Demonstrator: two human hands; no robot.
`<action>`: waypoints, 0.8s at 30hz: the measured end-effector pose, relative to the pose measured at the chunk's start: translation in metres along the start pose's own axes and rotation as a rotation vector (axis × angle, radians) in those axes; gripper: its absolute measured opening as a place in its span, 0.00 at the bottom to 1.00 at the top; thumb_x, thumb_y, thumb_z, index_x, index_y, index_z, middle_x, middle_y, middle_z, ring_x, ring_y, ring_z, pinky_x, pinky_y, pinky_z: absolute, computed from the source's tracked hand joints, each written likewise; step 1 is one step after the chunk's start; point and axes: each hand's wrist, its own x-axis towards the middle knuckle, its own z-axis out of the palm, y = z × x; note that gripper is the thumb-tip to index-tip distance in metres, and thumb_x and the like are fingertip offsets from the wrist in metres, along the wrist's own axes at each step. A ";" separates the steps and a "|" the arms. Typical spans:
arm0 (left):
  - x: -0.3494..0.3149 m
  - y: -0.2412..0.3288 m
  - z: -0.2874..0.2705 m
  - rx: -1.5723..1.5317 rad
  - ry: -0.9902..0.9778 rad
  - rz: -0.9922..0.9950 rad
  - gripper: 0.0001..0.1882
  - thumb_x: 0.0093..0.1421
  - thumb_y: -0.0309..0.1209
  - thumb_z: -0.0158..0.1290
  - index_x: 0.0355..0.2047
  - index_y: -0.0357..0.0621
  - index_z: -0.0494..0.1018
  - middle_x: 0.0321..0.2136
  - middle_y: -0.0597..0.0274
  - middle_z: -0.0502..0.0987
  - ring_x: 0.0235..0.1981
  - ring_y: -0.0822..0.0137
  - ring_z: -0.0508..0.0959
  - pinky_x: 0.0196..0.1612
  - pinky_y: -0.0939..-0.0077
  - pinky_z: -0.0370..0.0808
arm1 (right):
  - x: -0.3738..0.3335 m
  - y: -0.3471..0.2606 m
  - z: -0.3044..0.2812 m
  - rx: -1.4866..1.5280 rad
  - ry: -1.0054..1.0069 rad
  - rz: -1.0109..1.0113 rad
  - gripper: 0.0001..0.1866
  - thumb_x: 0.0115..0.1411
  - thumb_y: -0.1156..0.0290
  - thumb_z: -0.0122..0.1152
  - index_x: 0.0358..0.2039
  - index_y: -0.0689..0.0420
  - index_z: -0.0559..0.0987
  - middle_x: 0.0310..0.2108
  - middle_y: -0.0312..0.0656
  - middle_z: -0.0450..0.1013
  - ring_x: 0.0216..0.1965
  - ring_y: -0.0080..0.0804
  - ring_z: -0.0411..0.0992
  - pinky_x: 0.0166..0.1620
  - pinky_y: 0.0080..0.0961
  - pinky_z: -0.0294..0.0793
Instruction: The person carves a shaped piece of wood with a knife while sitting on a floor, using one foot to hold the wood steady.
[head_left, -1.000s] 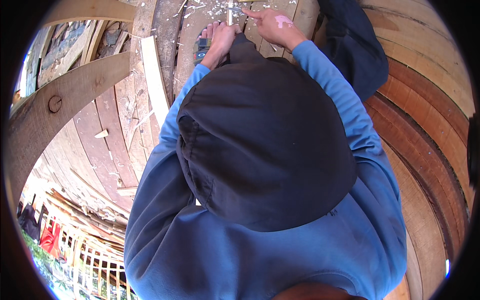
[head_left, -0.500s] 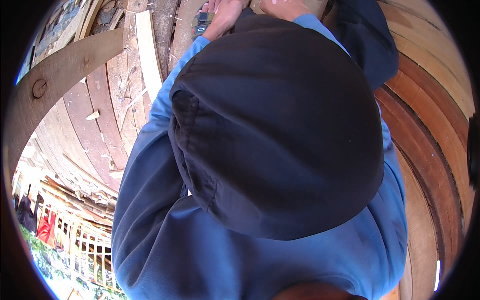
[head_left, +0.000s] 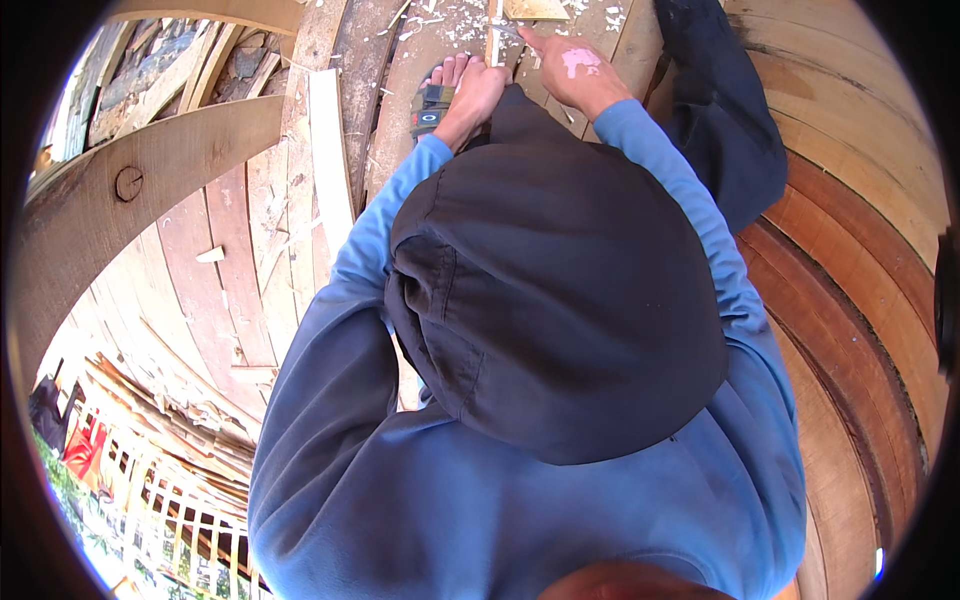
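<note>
My left hand (head_left: 478, 97) is closed at the top of the view, beside a sandalled foot (head_left: 432, 108). It grips a thin wooden strip (head_left: 493, 45) that points away from me. To its right, my right hand (head_left: 580, 75) is closed with the index finger reaching toward the strip. A narrow greyish blade (head_left: 508, 30), apparently a knife's, shows between that finger and the strip, touching or very close to it. The knife's handle is hidden in the hand. A dark cap (head_left: 560, 300) and blue sleeves fill the middle.
Wood shavings (head_left: 420, 35) litter the plank floor (head_left: 235, 270) around my hands. A pale board (head_left: 330, 150) lies left of the foot. A curved timber (head_left: 130, 180) arches at the left; curved planks (head_left: 840, 280) line the right. A dark trouser leg (head_left: 720, 130) is near my right arm.
The view has shifted, so both hands appear lower and more fully. The wooden strip, the blade and the shavings have come into sight.
</note>
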 end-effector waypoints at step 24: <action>0.017 0.063 -0.120 -0.906 -0.211 -0.404 0.19 0.59 0.43 0.64 0.35 0.36 0.79 0.25 0.60 0.82 0.28 0.66 0.81 0.33 0.66 0.75 | -0.021 -0.013 0.080 1.491 0.427 0.107 0.29 0.71 0.69 0.51 0.71 0.36 0.63 0.29 0.49 0.76 0.22 0.42 0.74 0.25 0.37 0.73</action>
